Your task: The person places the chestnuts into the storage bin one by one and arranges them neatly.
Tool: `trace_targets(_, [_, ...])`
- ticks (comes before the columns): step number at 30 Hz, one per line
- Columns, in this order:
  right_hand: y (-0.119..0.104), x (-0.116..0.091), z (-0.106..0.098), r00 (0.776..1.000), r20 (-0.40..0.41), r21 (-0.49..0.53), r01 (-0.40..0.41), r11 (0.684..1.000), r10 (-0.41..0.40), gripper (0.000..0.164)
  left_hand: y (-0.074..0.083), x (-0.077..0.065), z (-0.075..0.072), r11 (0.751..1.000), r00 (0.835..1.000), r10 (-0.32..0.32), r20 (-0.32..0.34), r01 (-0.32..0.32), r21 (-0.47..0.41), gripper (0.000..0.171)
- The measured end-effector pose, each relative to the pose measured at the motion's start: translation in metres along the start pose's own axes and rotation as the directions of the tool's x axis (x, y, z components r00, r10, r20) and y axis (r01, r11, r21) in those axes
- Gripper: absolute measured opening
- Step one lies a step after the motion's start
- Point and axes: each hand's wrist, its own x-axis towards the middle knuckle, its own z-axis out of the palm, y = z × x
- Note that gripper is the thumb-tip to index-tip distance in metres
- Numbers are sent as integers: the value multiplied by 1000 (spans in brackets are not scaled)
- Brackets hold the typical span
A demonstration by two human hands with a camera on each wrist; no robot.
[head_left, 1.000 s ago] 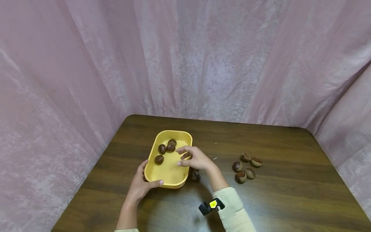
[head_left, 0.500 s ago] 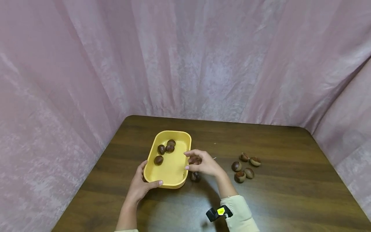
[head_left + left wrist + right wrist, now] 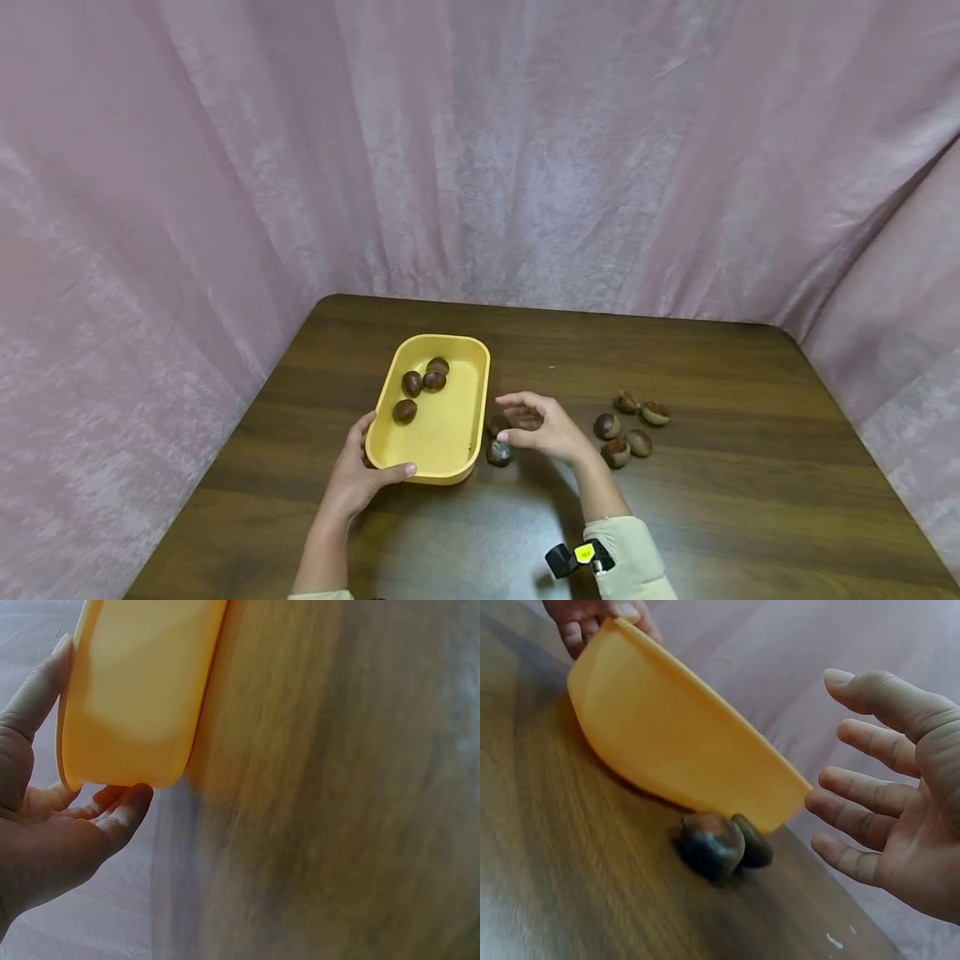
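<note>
A yellow plastic tray sits on the wooden table with several brown chestnuts in its left part. My left hand grips its near left corner, thumb along the front rim and fingers around the side. Just right of the tray lie two more chestnuts, side by side against its outer wall in the right wrist view. Over them hovers my right hand, with fingers apart and nothing in them; in the head view it partly covers the farther chestnut.
Farther right on the table, several chestnuts with pale patches lie in a loose group. Small white scraps lie on the wood beyond my right hand. A pink curtain hangs behind the table.
My right hand has moved from over the tray to the right, past its rim, to above the two chestnuts beside it. The left hand keeps its grip on the tray.
</note>
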Motion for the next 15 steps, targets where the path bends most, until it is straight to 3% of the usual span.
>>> trace_targets(8, [13, -8, -4, 998, -52, 56, -32, 998, 35, 48, 1, -1, 1, 1000, 1000, 14, -2, -14, 14, 107])
trace_targets(15, [50, -7, -7, 993, -94, 161, -56, 985, 71, 52, 3, -1, 0, 1000, 1000, 11, 5, -11, 0, 108])
